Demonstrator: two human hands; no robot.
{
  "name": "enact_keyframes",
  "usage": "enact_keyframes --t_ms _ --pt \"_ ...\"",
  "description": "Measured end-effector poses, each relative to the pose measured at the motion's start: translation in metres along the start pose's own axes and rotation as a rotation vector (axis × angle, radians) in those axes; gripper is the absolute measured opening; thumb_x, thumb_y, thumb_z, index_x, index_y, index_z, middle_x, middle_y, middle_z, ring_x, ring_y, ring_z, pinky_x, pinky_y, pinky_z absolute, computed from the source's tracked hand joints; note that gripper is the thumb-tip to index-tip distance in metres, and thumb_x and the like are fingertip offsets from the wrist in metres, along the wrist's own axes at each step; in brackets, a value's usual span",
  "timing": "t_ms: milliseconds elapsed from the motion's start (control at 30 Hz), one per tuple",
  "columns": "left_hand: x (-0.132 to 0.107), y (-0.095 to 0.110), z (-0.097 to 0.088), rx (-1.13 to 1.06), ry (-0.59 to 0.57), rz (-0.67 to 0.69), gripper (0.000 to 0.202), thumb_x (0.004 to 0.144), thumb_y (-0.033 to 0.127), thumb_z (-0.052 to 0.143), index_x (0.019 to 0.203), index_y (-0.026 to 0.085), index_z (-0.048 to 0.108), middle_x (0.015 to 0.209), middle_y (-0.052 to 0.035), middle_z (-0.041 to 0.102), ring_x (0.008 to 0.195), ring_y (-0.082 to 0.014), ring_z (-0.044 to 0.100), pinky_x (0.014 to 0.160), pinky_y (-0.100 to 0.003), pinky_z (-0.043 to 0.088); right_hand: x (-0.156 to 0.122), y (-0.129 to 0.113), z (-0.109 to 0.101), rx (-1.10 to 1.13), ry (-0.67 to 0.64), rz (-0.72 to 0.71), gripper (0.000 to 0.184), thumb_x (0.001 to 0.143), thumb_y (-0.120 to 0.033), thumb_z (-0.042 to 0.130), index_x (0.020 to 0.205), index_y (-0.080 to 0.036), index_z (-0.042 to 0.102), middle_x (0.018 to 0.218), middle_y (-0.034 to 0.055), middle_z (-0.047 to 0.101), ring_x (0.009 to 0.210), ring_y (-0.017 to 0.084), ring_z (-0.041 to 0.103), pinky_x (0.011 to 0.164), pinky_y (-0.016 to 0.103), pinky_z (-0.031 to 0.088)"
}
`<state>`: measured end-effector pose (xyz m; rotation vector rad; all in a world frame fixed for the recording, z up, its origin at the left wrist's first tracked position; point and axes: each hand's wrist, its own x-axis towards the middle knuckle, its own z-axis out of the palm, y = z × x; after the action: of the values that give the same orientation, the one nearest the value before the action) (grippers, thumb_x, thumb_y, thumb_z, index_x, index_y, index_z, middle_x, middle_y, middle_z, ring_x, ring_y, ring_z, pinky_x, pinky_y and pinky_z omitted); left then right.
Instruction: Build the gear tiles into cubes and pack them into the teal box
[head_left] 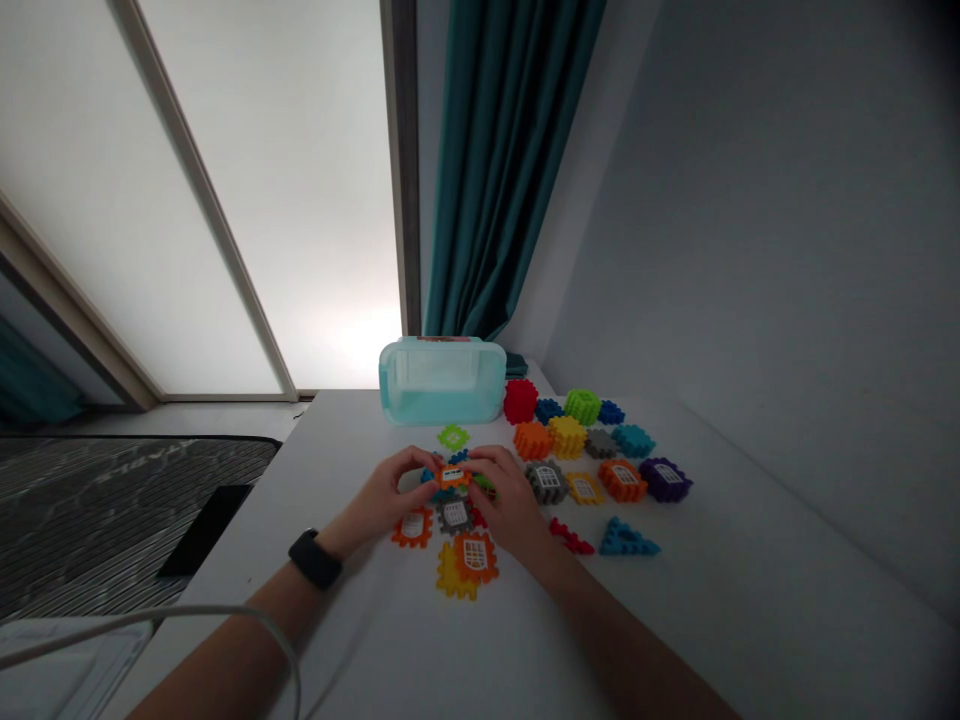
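My left hand (386,495), with a dark watch at the wrist, and my right hand (511,502) come together near the middle of the table. Between their fingertips is an orange waffle block (452,477), a notched tile with a pale printed label. Blue and green pieces lie just under and behind it, partly hidden by my fingers. Close below are a grey window block (455,516) and an orange window block (412,527). Nearer to me, another orange window block (475,556) overlaps a yellow block (452,575). A lime green block (453,437) lies flat beyond my hands.
A translucent turquoise bin (442,382) stands at the back of the white table (360,640). Right of my hands are several stacks of blocks, including a red stack (520,401) and a purple stack (667,480). A blue triangular piece (628,538) lies nearer. A cable (225,609) crosses lower left.
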<state>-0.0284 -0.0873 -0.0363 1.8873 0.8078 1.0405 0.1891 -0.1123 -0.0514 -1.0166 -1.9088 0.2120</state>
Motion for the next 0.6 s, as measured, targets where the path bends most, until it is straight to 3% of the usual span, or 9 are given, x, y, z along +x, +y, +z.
enact_keyframes --t_ms 100,200,300,400,500,600 --pt "-0.0002 -0.0002 0.0033 -0.046 -0.030 -0.090 0.025 0.094 0.041 0.053 0.096 0.018 0.062 0.095 -0.0068 0.070 0.091 -0.0210 0.066 0.086 -0.037 0.053 0.0020 -0.0027 -0.0013 0.028 -0.010 0.043 0.013 0.095 -0.025 0.053 0.096 -0.023 0.065 0.096 0.0070 0.066 0.094 0.023 0.062 0.084 0.037 0.051" --pt "-0.0010 0.0006 0.0054 0.038 -0.002 -0.100 0.028 0.096 0.042 0.049 0.098 0.018 0.063 0.094 -0.0056 0.069 0.089 -0.0204 0.065 0.083 -0.035 0.053 0.0031 -0.0052 -0.0009 0.079 -0.025 0.142 0.014 0.094 -0.029 0.053 0.097 -0.022 0.065 0.093 0.0059 0.068 0.091 0.022 0.064 0.082 0.035 0.051" --pt "-0.0025 0.0008 0.0051 0.195 0.042 -0.017 0.025 0.094 0.037 0.053 0.109 0.019 0.061 0.102 -0.0062 0.068 0.096 -0.0216 0.065 0.089 -0.037 0.051 0.0030 -0.0073 0.0003 0.147 -0.005 0.267 0.019 0.092 -0.030 0.055 0.104 -0.021 0.066 0.098 0.0061 0.070 0.093 0.021 0.066 0.085 0.034 0.052" --pt "-0.0042 0.0000 0.0035 0.425 0.058 0.108 0.042 0.085 0.032 0.067 0.124 0.021 0.055 0.110 -0.0074 0.066 0.103 -0.0242 0.063 0.095 -0.042 0.049 0.0029 -0.0091 0.0006 0.210 0.014 0.364 0.026 0.090 -0.031 0.056 0.112 -0.020 0.065 0.093 0.0045 0.070 0.091 0.021 0.067 0.083 0.034 0.053" --pt "-0.0051 -0.0019 0.0025 0.591 0.081 0.218 0.055 0.079 0.029 0.074 0.130 0.023 0.051 0.118 -0.0094 0.062 0.108 -0.0259 0.060 0.097 -0.045 0.049 0.0029 -0.0102 0.0002 0.269 0.010 0.396 0.031 0.089 -0.032 0.057 0.118 -0.021 0.062 0.087 0.0022 0.070 0.091 0.021 0.068 0.083 0.034 0.053" --pt "-0.0050 -0.0043 0.0022 0.647 0.115 0.279 0.055 0.079 0.028 0.074 0.129 0.023 0.052 0.125 -0.0116 0.056 0.112 -0.0268 0.058 0.097 -0.044 0.050 0.0022 -0.0097 0.0006 0.290 0.005 0.408 0.032 0.089 -0.032 0.058 0.119 -0.021 0.062 0.086 0.0018 0.070 0.093 0.021 0.068 0.085 0.034 0.053"
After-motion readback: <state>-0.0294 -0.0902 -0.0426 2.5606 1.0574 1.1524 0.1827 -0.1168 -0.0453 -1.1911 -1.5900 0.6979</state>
